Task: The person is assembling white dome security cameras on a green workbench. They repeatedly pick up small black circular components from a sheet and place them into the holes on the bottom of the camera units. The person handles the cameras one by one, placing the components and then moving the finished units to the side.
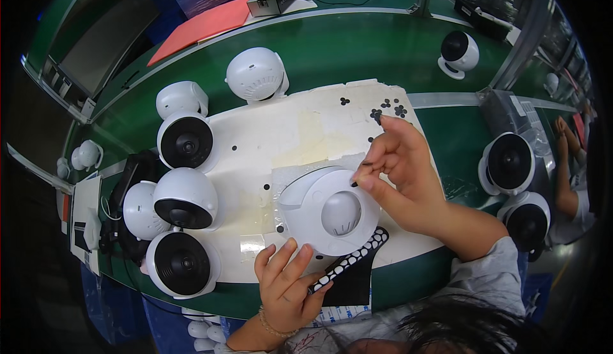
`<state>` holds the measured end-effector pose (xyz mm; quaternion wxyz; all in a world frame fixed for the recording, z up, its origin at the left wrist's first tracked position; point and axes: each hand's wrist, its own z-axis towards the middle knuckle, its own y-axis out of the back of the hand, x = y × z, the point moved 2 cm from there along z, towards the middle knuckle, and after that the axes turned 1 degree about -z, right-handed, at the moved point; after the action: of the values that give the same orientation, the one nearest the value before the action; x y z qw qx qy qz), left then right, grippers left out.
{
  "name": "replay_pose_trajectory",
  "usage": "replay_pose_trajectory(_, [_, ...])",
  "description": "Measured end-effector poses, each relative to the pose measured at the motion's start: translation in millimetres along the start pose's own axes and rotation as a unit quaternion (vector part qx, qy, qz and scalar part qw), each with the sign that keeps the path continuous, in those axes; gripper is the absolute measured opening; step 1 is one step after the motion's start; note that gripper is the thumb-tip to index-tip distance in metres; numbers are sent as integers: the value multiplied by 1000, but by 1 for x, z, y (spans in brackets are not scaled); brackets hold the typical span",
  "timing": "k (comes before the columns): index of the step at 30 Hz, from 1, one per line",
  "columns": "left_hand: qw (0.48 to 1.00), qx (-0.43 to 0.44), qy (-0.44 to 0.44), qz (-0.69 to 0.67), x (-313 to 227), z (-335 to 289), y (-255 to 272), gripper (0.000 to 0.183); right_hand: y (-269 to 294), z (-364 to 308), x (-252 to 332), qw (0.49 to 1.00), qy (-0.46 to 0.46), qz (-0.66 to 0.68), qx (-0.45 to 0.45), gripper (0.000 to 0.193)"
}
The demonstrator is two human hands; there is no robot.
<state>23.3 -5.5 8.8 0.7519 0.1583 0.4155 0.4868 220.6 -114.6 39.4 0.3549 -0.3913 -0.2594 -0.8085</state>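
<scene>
A round white gadget (332,210) sits mid-frame. The right hand (405,188) pinches a tiny black dot (355,184) near its edge. The half-open left hand (286,290) touches its lower side; I can't tell if it grips the spotted strip (351,261).

One head-worn camera is looking down from close above, facing the left hand (287,293), right hand (405,184) and table (415,277).
</scene>
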Motion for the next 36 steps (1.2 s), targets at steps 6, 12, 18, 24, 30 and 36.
replay_pose_trajectory(6, [1000,-1,-1,0,0,1,-1,14,-4,-6,13,925,189,-329,16,52])
replay_pose_trajectory(12, [1000,-3,6,-2,-1,1,0,13,-8,5,38,915,178,-361,11,50])
replay_pose_trajectory(18, [1000,4,7,-8,-5,4,0,12,-20,18,20,985,51,-148,79,62])
replay_pose_trajectory(24, [1000,6,9,-10,-3,2,1,12,-28,21,13,991,17,-98,89,61])
replay_pose_trajectory(30, [1000,4,7,-7,-3,1,1,12,-29,19,13,976,73,-176,103,61])
replay_pose_trajectory(36, [1000,0,2,-11,-2,2,1,12,-29,17,11,992,20,-104,71,59])
